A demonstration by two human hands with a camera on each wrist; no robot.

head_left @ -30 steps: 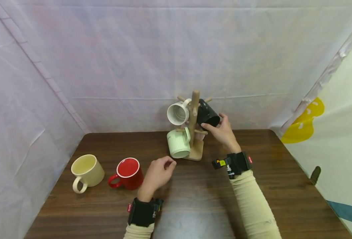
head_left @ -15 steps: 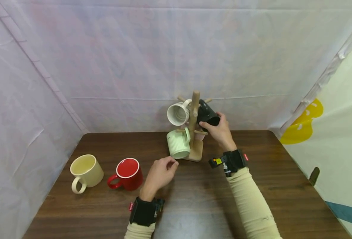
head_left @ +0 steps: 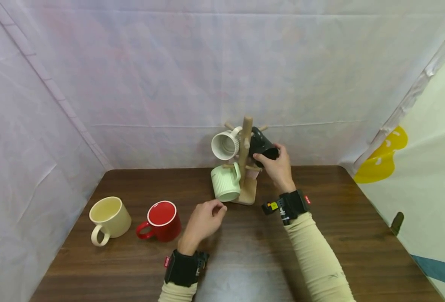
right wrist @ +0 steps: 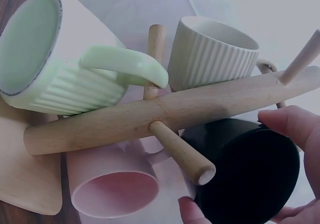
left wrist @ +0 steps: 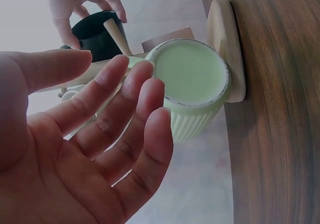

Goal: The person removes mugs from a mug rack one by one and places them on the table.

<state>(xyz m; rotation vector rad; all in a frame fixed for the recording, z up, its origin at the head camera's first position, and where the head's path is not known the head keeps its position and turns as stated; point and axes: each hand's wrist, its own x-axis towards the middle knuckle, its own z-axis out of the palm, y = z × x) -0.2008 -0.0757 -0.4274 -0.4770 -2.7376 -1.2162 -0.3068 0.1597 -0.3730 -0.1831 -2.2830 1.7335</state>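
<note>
My right hand point(head_left: 279, 167) grips a black mug point(head_left: 261, 144) near its rim, at the upper right of a wooden mug tree point(head_left: 247, 147). In the right wrist view the black mug point(right wrist: 250, 174) lies along the post, its mouth toward the camera. My left hand point(head_left: 205, 220) is held low in front of the stand, fingers loosely curled with nothing in them. Close by its fingertips hangs a light green mug point(head_left: 225, 184) on a lower peg. A white ribbed mug point(head_left: 225, 144) hangs above that one. Behind the post is a pink mug point(right wrist: 115, 189), mostly hidden in the head view.
On the left of the brown table point(head_left: 132, 268) stand a yellow mug point(head_left: 111, 220) and a red mug point(head_left: 163, 222), both upright with handles toward the left. A bare peg point(right wrist: 182, 154) sticks out from the post beside the black mug. A pale cloth backdrop point(head_left: 162, 84) rises behind.
My right hand and wrist have shifted slightly left, still gripping the black mug at the stand. My left hand has drifted a little to the right.
</note>
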